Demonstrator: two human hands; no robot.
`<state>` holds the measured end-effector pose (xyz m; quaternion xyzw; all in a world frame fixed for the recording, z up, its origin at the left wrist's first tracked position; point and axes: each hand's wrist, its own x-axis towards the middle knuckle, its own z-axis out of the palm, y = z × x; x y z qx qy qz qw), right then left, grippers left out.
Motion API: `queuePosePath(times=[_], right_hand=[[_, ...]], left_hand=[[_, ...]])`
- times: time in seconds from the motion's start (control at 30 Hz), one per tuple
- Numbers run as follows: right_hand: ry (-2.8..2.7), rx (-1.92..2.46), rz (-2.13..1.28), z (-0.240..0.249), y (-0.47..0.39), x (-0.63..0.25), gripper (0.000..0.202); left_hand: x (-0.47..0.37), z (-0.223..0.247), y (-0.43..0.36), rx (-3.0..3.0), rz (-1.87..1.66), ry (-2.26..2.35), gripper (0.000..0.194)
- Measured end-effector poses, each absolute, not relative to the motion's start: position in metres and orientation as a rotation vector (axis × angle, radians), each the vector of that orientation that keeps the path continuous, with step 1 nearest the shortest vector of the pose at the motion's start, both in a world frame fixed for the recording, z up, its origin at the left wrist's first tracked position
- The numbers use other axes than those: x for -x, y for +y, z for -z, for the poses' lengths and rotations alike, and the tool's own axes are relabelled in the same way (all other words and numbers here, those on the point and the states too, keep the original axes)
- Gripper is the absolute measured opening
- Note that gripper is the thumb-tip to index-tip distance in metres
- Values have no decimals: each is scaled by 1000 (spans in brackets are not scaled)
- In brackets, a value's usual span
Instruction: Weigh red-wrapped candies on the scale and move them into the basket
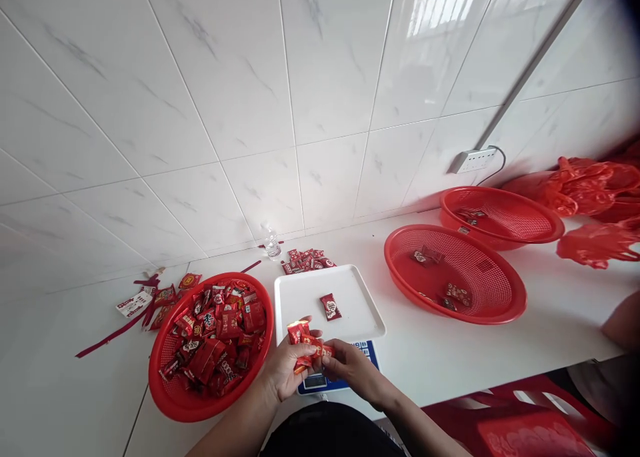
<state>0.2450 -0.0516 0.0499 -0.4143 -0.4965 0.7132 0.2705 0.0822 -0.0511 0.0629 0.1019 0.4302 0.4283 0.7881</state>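
Note:
Several small red wrapped packets [299, 334] lie in my left hand [284, 369], whose fingers curl around them over the front of a scale [375, 354]. My right hand [350, 370] pinches one red packet [326, 351] at its end, close against those in the left hand. A single dark red packet with a white heart-shaped print [331, 307] rests on the scale's white tray [295, 290]. To the left, a red basket [159, 390] is heaped with red packets [220, 330]. My wrists and hands partly cover the scale's display.
Behind the tray sit a pile of red packets [306, 260] and a clear plastic bottle [271, 241]. Two red baskets [515, 304] with a few packets stand right. Red plastic bags [590, 184], a power strip [473, 160] and another person's arm [623, 320] are further right.

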Motion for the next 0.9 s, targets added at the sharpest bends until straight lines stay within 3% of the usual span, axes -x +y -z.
queuePosePath(times=[0.33, 0.63, 0.9], right_hand=[[-1258, 1324, -1837, -38, -41, -257, 50], [-1291, 1453, -1640, -19, -27, -260, 40], [-1306, 1496, -1606, -14, -27, -259, 58]], left_hand=[[-76, -59, -52, -124, -896, 1051, 27], [-67, -60, -53, -33, -905, 1057, 39], [-55, -47, -58, -66, -927, 1045, 43]])
